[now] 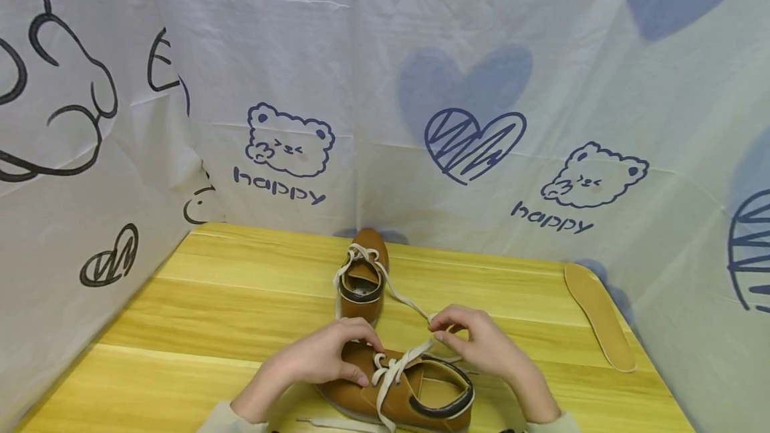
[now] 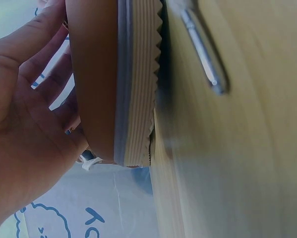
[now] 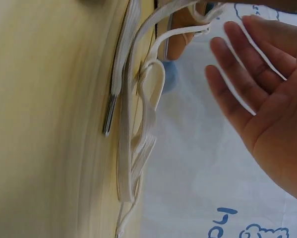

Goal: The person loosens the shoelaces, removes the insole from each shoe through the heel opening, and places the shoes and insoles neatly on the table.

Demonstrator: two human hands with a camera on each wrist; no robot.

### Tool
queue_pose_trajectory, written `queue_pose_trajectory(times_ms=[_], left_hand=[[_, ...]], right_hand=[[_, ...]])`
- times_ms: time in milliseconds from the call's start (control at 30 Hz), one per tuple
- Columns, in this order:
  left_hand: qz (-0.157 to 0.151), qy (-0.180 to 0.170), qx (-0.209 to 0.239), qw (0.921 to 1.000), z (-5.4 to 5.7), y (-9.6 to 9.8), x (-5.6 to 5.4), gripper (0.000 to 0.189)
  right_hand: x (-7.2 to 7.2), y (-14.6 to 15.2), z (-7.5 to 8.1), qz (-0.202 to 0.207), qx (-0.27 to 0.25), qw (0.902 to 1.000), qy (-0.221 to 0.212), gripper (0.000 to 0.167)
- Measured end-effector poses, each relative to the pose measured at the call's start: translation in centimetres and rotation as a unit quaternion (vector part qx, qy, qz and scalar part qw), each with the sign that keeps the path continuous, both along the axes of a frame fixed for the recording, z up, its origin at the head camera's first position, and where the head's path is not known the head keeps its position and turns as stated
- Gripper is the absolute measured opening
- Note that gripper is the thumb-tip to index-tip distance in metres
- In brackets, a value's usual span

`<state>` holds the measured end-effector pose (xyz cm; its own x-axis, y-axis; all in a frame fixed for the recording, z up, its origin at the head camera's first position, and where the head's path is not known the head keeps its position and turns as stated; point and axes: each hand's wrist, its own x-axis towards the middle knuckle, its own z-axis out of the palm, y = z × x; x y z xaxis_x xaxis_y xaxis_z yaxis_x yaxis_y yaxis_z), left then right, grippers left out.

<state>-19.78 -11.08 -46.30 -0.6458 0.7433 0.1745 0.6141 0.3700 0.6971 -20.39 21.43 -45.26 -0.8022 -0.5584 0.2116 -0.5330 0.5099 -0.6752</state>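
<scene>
A brown lace-up shoe (image 1: 400, 406) lies sideways at the near edge of the table, toe to the left. My left hand (image 1: 327, 353) grips its front, thumb on the near side and fingers across the top beside the lacing. In the left wrist view the fingers (image 2: 59, 79) spread behind the shoe's side (image 2: 96, 79). White laces (image 1: 394, 373) cross the tongue and hang loose. Above the shoe opening is my right hand (image 1: 481, 343), fingers loosely bent close to the lace. The right wrist view shows those fingers (image 3: 242, 64) apart, with no lace visibly held.
Behind stands a second brown shoe (image 1: 363, 309), toe to the back, its lace trailing right toward my right hand. A tan insole (image 1: 601, 319) lies at the right edge. One metal-tipped lace end (image 2: 207, 64) lies on the table. Printed white cloth (image 1: 373, 172) hangs behind and beside the table.
</scene>
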Motion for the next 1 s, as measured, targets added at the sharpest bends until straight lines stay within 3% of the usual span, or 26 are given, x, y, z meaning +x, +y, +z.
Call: queue_pose_trajectory(times_ms=[200, 567, 1000], left_hand=[[-0.003, 0.003, 0.002, 1.0, 0.1, 0.0, 0.0, 0.038], [-0.001, 0.007, 0.0, 1.0, 0.0, 0.0, 0.0, 0.038], [0.001, 0.0, -0.004, 1.0, 0.1, 0.0, 0.0, 0.038]], right_hand=[[0.3, -1.0, 0.1, 0.034, -0.056, 0.9975, 0.027, 0.015], [0.8, -2.2, 0.2, 0.107, -0.047, 0.9915, 0.058, 0.007], [1.0, -2.1, 0.2, 0.095, -0.041, 0.9946, -0.005, 0.008]])
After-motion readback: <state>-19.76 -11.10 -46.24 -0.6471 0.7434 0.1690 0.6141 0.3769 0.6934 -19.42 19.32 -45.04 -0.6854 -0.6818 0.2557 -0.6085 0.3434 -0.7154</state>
